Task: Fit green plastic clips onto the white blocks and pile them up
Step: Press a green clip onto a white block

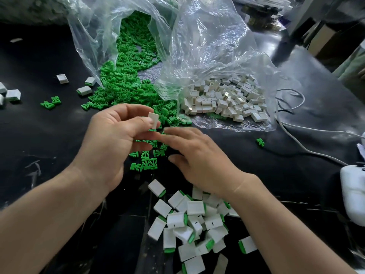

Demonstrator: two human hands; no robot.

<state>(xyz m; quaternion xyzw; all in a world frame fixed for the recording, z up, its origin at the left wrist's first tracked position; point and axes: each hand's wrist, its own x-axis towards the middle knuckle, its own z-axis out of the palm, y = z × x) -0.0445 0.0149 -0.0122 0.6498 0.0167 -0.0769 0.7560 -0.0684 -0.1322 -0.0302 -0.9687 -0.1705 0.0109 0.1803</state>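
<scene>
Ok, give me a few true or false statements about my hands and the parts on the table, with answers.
1. The left hand pinches a white block. True.
2. The right hand holds a green clip. False: its fingers are straight and nothing shows in them.
3. The green clips spill from a clear bag. True.
4. The unclipped blocks lie in a cardboard box. False: the bare blocks lie in a second clear bag.
5. The clipped blocks lie piled beneath the right wrist. True.

place: assembly workshop | signs: bulk bags of green clips (126, 76) and white blocks (221, 97) on black bench (39, 135)
</scene>
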